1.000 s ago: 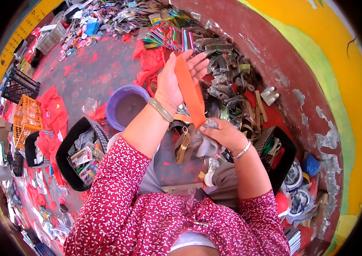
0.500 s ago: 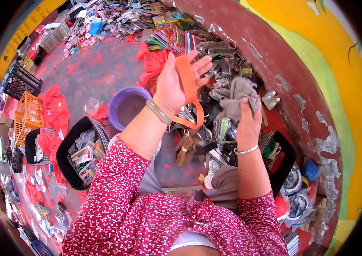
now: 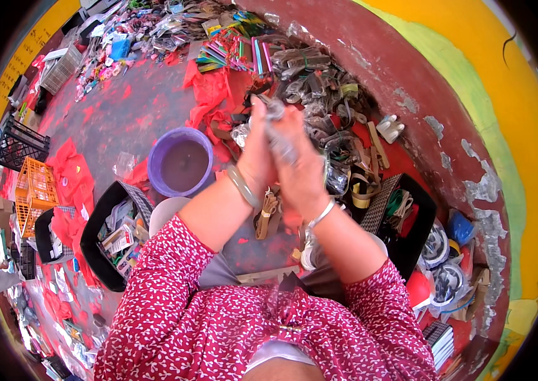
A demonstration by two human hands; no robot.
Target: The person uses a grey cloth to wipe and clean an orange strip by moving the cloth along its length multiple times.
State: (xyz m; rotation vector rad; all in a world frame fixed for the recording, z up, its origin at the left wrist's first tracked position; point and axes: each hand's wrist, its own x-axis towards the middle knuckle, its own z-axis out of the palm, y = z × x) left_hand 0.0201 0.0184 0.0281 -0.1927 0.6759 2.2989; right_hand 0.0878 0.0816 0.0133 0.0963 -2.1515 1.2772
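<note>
My left hand [image 3: 258, 149] and my right hand [image 3: 298, 166] are brought together in front of me, palms facing, over the heap on the floor. Between them is a crumpled grey cloth [image 3: 281, 147], blurred by motion, gripped by my right hand. The orange strap that lay across my left palm is almost wholly hidden by the hands; only a faint orange blur shows below them. Left of my hands stands a purple basin [image 3: 154, 166] of murky water. Beneath them lies a bundle of brown straps [image 3: 267, 216].
Packaged straps and belts [image 3: 319, 82] pile along the peeling red wall [image 3: 402, 76]. A black basket [image 3: 424, 244] of cords stands at my right, another black basket [image 3: 91, 254] of small goods at my left. Farther left are an orange crate [image 3: 31, 190] and a black crate [image 3: 22, 143].
My right hand has swung left with the grey cloth and met my left hand. The left hand has turned inward from its open, palm-up pose, and the orange strap has mostly gone from sight.
</note>
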